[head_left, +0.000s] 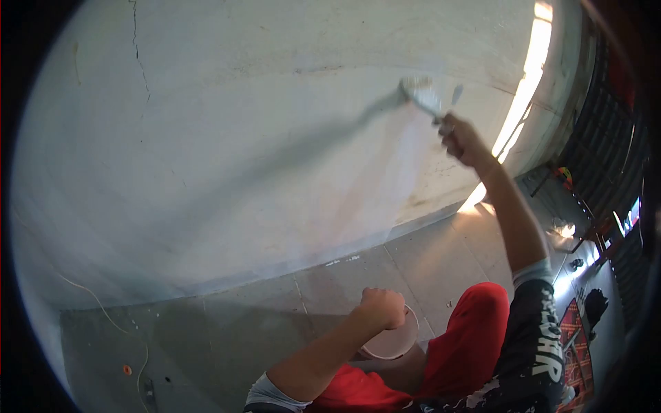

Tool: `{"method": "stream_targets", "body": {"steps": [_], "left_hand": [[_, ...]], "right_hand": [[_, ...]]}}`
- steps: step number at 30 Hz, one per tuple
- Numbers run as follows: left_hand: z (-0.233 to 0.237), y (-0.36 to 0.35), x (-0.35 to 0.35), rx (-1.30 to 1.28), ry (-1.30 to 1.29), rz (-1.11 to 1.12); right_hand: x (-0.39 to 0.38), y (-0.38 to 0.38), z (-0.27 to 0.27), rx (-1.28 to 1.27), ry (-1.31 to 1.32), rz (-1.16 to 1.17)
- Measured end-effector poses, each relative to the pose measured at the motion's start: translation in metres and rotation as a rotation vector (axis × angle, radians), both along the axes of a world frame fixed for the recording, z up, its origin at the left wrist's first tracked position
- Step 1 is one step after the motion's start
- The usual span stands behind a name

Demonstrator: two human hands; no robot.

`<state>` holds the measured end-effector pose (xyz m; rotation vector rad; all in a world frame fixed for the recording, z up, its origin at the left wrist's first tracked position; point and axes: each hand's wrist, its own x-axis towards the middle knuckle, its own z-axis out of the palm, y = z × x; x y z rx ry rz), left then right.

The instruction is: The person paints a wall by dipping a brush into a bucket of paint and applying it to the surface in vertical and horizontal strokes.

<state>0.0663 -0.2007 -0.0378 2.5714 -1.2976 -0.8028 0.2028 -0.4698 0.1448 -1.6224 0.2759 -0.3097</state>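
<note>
My right hand (466, 142) is closed around the handle of a wide paintbrush (428, 104), arm stretched up and forward. The pale bristles meet the whitish wall (275, 138), and a dark shadow of brush and arm falls to the left. Lower down, my left hand (383, 308) is a fist at the rim of a small round bucket (397, 344), gripping it near the top edge. The bucket looks pale pinkish inside; the wrist covers part of it. Where exactly the left fingers hold is hidden.
Grey tiles (344, 275) run along the wall's foot, with white spots on them. A thin cable (103, 306) lies at left near an orange round item (127, 369). Dark corrugated sheeting (606, 131) and a red patterned mat (577, 344) are at right. A crack (138, 58) marks the wall.
</note>
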Motion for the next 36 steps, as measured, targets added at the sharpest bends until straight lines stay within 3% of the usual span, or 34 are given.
{"method": "stream_targets", "body": {"steps": [6,7,9,11,13,14,15,16,20,23,24,27,32,33,35,36], "left_hand": [[0.013,-0.007,-0.003,0.051,-0.025,-0.038],[0.014,-0.009,-0.004,0.068,0.0,-0.05],[0.015,-0.01,-0.006,0.1,0.027,-0.047],[0.013,-0.009,-0.008,0.036,0.015,-0.041],[0.013,-0.005,-0.006,0.022,0.001,-0.031],[0.012,-0.003,-0.005,-0.003,-0.017,-0.026],[0.008,-0.003,-0.003,0.01,-0.009,-0.031],[0.0,-0.005,0.0,0.008,-0.007,-0.027],[-0.003,-0.009,0.004,0.014,0.031,-0.045],[-0.001,-0.008,0.004,-0.004,0.049,-0.035],[-0.001,-0.008,0.004,-0.005,0.054,-0.033],[-0.002,-0.003,0.007,-0.002,0.043,-0.034],[0.005,-0.005,0.008,0.076,0.053,-0.045],[0.006,-0.007,0.007,0.07,0.043,-0.049],[0.007,-0.009,0.006,0.119,0.065,-0.081],[0.005,-0.009,0.005,0.123,0.055,-0.075]], "right_hand": [[-0.019,0.0,-0.146,0.073,0.513,0.149],[-0.017,-0.003,-0.158,0.217,0.575,0.208],[-0.011,-0.006,-0.169,0.158,0.612,0.147],[0.002,-0.019,-0.147,0.017,0.443,0.163],[0.033,-0.071,-0.125,-1.046,-0.081,0.307],[0.033,-0.06,-0.08,-1.131,0.004,0.193],[0.019,-0.027,-0.03,-0.621,0.177,0.053],[0.0,0.001,0.01,-0.1,0.121,-0.052],[-0.021,0.011,0.087,0.022,-0.106,0.076],[-0.026,0.013,0.083,0.046,-0.213,0.138],[-0.026,0.013,0.075,0.107,-0.28,0.151],[-0.006,0.018,0.005,0.105,-0.133,0.031],[-0.015,0.013,-0.159,-0.053,0.384,-0.024],[-0.015,0.01,-0.192,0.05,0.481,-0.03],[-0.013,-0.002,-0.238,0.073,0.668,0.048],[-0.015,0.001,-0.233,0.087,0.671,0.024]]}}
